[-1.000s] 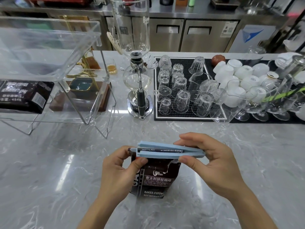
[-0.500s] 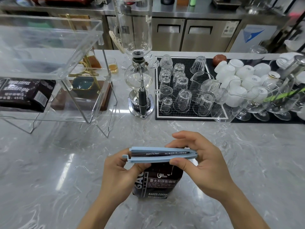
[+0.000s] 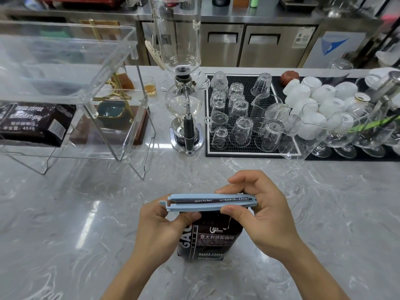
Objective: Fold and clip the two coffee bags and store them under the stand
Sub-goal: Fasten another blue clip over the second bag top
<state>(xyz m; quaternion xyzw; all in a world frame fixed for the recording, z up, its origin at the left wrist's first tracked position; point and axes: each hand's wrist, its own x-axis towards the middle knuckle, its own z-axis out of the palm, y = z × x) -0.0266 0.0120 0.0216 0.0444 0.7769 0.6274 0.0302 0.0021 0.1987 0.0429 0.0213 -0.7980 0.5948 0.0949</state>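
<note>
A dark coffee bag [image 3: 213, 239] stands upright on the marble counter in front of me. A light blue sealing clip [image 3: 207, 202] lies across its folded top, the bag's edge caught between the two bars. My left hand [image 3: 164, 226] pinches the clip's left end and the bag's upper corner. My right hand [image 3: 257, 211] squeezes the clip's right half between thumb and fingers. A second dark coffee bag [image 3: 32, 123] lies flat under the clear acrylic stand [image 3: 71, 87] at the far left.
A glass siphon coffee maker [image 3: 184, 100] stands behind the bag. Right of it, a black mat [image 3: 249, 152] carries several upturned glasses, then white cups and stemmed glasses. A wooden tray with a gold-framed item sits behind the stand. Steel cabinets line the back.
The clip has dropped lower onto the bag's top and shifted slightly left. Both hands stayed on it, pressing its bars closer together.
</note>
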